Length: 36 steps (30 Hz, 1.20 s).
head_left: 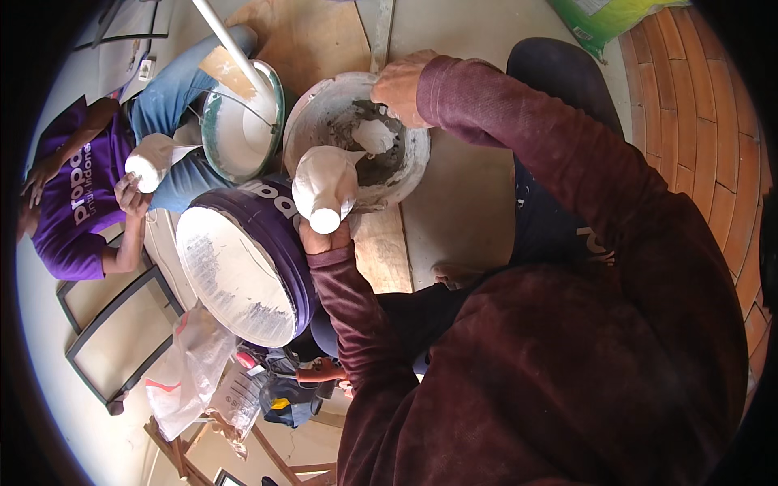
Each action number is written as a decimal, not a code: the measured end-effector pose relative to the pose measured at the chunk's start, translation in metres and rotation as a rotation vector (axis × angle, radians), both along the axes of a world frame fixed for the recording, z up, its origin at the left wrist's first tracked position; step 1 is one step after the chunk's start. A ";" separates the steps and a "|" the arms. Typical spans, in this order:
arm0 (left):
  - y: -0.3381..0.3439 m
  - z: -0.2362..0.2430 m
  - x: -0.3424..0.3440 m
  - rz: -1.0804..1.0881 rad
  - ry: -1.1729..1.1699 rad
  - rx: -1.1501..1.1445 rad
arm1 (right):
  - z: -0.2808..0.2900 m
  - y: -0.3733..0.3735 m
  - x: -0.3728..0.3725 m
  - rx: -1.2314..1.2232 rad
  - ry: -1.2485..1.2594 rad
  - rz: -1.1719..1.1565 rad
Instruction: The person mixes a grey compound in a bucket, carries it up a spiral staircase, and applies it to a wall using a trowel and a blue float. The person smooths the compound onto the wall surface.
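In the head view my left hand (pixel 322 236) grips a white, rounded object (pixel 326 182) with a short cylindrical end, held over the left side of an open bucket (pixel 296 125) smeared with grey material. A pale lump (pixel 375 138) sits inside the bucket. My right hand (pixel 401 85) is closed at the bucket's upper right rim, fingers curled downward; what they hold, if anything, I cannot make out. A purple lidded bucket (pixel 235 271) lies right beside my left forearm, its pale top toward the left.
A co-worker (pixel 77 202) in purple, at left, holds a similar white object (pixel 150 166) beside a green-rimmed bucket (pixel 243 154) with a white pipe (pixel 227 40). Wooden boards (pixel 389 251), plastic bags (pixel 186 373), dark frames (pixel 121 340), a green sack (pixel 592 16) and brick-coloured flooring (pixel 693 121) surround me.
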<state>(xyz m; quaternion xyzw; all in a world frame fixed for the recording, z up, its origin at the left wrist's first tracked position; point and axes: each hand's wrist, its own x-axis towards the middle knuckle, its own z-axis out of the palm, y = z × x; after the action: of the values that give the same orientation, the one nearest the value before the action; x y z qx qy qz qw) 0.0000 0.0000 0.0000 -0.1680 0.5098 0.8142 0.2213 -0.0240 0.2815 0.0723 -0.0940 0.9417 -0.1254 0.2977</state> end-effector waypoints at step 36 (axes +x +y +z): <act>0.022 0.023 -0.001 0.046 -0.094 -0.020 | -0.001 0.002 0.003 -0.008 0.018 0.003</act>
<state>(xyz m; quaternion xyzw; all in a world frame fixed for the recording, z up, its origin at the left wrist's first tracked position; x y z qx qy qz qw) -0.0010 0.0222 0.0225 -0.2201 0.5027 0.8052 0.2244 -0.0212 0.2831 0.0709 -0.0979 0.9436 -0.1280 0.2891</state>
